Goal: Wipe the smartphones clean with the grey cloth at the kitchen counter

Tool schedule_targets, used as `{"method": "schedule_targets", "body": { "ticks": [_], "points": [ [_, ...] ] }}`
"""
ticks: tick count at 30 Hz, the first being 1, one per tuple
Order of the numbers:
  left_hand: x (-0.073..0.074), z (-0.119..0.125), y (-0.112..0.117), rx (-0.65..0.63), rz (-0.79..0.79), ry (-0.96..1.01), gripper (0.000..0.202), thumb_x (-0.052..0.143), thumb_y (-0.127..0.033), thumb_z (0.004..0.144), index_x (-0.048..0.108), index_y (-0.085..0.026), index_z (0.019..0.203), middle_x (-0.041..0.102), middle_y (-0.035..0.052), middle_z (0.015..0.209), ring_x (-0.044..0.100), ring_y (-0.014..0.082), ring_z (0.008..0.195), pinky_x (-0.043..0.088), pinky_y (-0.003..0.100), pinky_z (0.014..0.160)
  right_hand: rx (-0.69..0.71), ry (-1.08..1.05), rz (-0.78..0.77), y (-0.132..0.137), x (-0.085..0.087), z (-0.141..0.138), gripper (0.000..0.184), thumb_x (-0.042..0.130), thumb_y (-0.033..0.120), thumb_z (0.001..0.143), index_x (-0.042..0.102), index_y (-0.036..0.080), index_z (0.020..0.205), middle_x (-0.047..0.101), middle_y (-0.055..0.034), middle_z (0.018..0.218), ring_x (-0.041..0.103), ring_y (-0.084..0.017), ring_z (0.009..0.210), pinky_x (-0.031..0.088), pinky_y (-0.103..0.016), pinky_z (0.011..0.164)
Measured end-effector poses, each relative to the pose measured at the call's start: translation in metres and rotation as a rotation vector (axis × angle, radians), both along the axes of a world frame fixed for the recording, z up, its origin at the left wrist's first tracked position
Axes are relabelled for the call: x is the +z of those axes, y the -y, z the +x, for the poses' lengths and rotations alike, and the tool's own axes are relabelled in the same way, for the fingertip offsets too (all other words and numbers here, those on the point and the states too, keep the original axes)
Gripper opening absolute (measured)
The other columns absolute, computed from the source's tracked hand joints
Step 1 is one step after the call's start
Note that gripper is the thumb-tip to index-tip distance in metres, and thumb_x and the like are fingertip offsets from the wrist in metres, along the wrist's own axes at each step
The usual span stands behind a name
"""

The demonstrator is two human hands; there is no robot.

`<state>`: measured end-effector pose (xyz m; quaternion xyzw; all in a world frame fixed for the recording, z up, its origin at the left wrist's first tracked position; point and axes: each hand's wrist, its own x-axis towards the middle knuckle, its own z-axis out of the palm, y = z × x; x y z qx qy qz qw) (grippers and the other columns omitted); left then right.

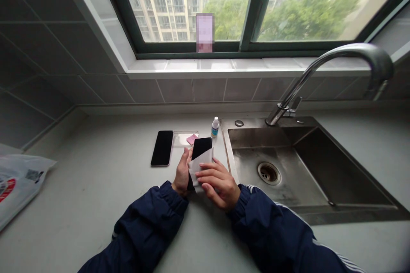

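My left hand (182, 175) is wrapped around the side of a black-screened phone (201, 146), holding it tilted over the counter. A thin white wiping cloth (196, 167) with a zigzag edge lies slantwise over the lower part of its screen. The fingers of my right hand (220, 184) press this cloth onto the glass, fairly straight and close together. Just beyond the hands are a clear phone case (181, 140) with a small pink packet (191, 139) on it, and a small white bottle (215, 128) with a blue label. A second dark phone (162, 148) lies left of the case.
To the right, a steel sink (250, 196) is set into the pale counter (105, 170), with a curved chrome faucet (307, 72) behind it. At the far left rests a white plastic bag (24, 179). A tiled sill (240, 65) and window run along the back.
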<state>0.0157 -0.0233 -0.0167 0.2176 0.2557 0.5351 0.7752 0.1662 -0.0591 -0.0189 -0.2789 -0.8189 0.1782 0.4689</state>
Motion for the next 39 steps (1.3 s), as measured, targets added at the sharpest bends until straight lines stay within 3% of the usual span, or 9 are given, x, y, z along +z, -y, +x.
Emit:
{"method": "schedule_targets", "body": {
  "ticks": [5,9,16,19,22,25,28,31,39],
  "points": [
    [0.002,-0.001,-0.001,-0.003,-0.049,-0.003,0.064,0.047,-0.061,0.093,0.054,-0.013,0.134,0.068,0.0153,0.121,0.065,0.0298,0.113,0.047,0.045,0.104,-0.020,-0.010,0.006,0.001,-0.002,0.001,0.029,0.056,0.016,0.090,0.068,0.021,0.116,0.070,-0.0085,0.123,0.055,-0.026,0.131,0.034,-0.050,0.117],
    [0.003,-0.001,-0.002,-0.008,-0.033,0.024,0.061,0.047,-0.057,0.095,0.052,-0.015,0.139,0.066,0.0136,0.127,0.059,0.0301,0.124,0.041,0.045,0.110,-0.046,-0.008,-0.088,-0.003,-0.008,0.002,0.051,0.050,0.018,0.096,0.047,0.019,0.147,0.038,-0.0116,0.158,0.029,-0.029,0.148,0.033,-0.052,0.118],
    [-0.009,0.003,0.002,-0.014,0.089,-0.141,0.055,0.046,-0.054,0.097,0.053,-0.019,0.140,0.062,0.0096,0.135,0.049,0.0280,0.136,0.032,0.043,0.118,-0.119,-0.083,-0.260,-0.003,-0.014,0.000,0.066,0.050,0.025,0.097,0.025,0.021,0.158,0.010,-0.0066,0.167,0.017,-0.027,0.152,0.022,-0.046,0.124],
    [-0.016,0.004,0.005,0.020,0.226,-0.263,0.053,0.044,-0.050,0.099,0.050,-0.021,0.142,0.057,0.0087,0.142,0.047,0.0278,0.137,0.032,0.042,0.117,-0.230,-0.216,-0.375,-0.003,-0.017,-0.004,0.071,0.053,0.027,0.096,0.021,0.021,0.159,0.018,-0.0071,0.165,0.022,-0.027,0.151,0.021,-0.046,0.124],
    [-0.017,0.004,0.007,0.056,0.320,-0.374,0.051,0.043,-0.048,0.099,0.050,-0.021,0.141,0.056,0.0090,0.143,0.047,0.0285,0.137,0.033,0.042,0.116,-0.197,-0.464,-0.619,-0.004,-0.018,-0.009,0.074,0.058,0.036,0.095,0.022,0.022,0.159,0.042,-0.0090,0.155,0.043,-0.027,0.141,0.034,-0.043,0.118],
    [-0.010,0.003,0.009,0.118,0.380,-0.493,0.052,0.043,-0.049,0.099,0.050,-0.020,0.142,0.056,0.0093,0.143,0.048,0.0289,0.135,0.033,0.042,0.115,-0.068,-0.696,-0.854,-0.007,-0.016,-0.013,0.074,0.068,0.048,0.088,0.042,0.018,0.150,0.065,-0.0109,0.132,0.063,-0.028,0.121,0.048,-0.042,0.107],
    [-0.002,0.002,0.010,0.140,0.395,-0.593,0.052,0.042,-0.049,0.099,0.052,-0.020,0.141,0.056,0.0086,0.143,0.047,0.0285,0.136,0.034,0.039,0.114,-0.028,-0.781,-1.026,-0.013,-0.012,-0.011,0.062,0.080,0.052,0.074,0.066,0.017,0.123,0.075,-0.0098,0.107,0.072,-0.028,0.100,0.054,-0.041,0.097],
    [0.001,0.002,0.011,0.138,0.398,-0.650,0.050,0.042,-0.048,0.100,0.054,-0.020,0.139,0.055,0.0074,0.145,0.044,0.0272,0.138,0.031,0.037,0.116,-0.062,-0.809,-1.086,-0.017,-0.013,-0.006,0.053,0.085,0.050,0.067,0.072,0.017,0.107,0.077,-0.0084,0.094,0.074,-0.027,0.089,0.056,-0.040,0.091],
    [-0.002,0.004,0.011,0.086,0.388,-0.606,0.052,0.055,-0.045,0.095,0.053,-0.022,0.141,0.053,0.0084,0.147,0.044,0.0277,0.139,0.028,0.038,0.118,-0.118,-0.881,-1.096,-0.022,-0.014,0.000,0.045,0.084,0.048,0.069,0.074,0.016,0.099,0.077,-0.0073,0.089,0.073,-0.024,0.085,0.055,-0.035,0.085]
  ]
}}
